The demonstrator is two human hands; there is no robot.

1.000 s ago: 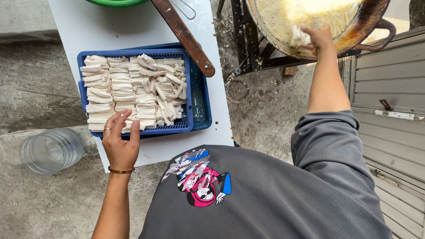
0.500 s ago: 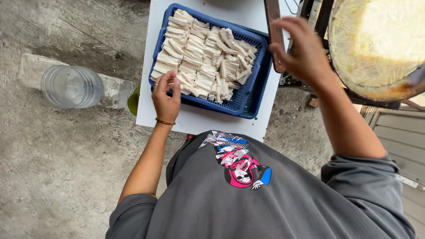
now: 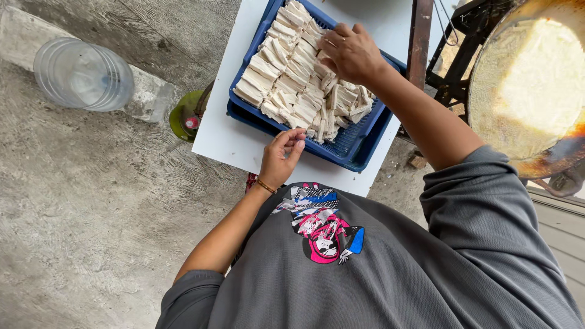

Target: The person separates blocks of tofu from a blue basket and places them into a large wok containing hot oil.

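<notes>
A clear jug (image 3: 84, 74) lies on the concrete floor (image 3: 91, 201) at far left, with a green lid (image 3: 186, 116) beside the white worktop (image 3: 228, 137). On the worktop sits a blue tray (image 3: 359, 143) packed with pale cut strips (image 3: 286, 73). The left hand (image 3: 280, 157) rests at the tray's near edge, its grip curled, fingertips touching the nearest strips. The right hand (image 3: 350, 53) lies over the strips in the tray's middle, its grip pressed down among them; whether it pinches one I cannot tell. A wok (image 3: 527, 85) of frothy oil stands at right.
</notes>
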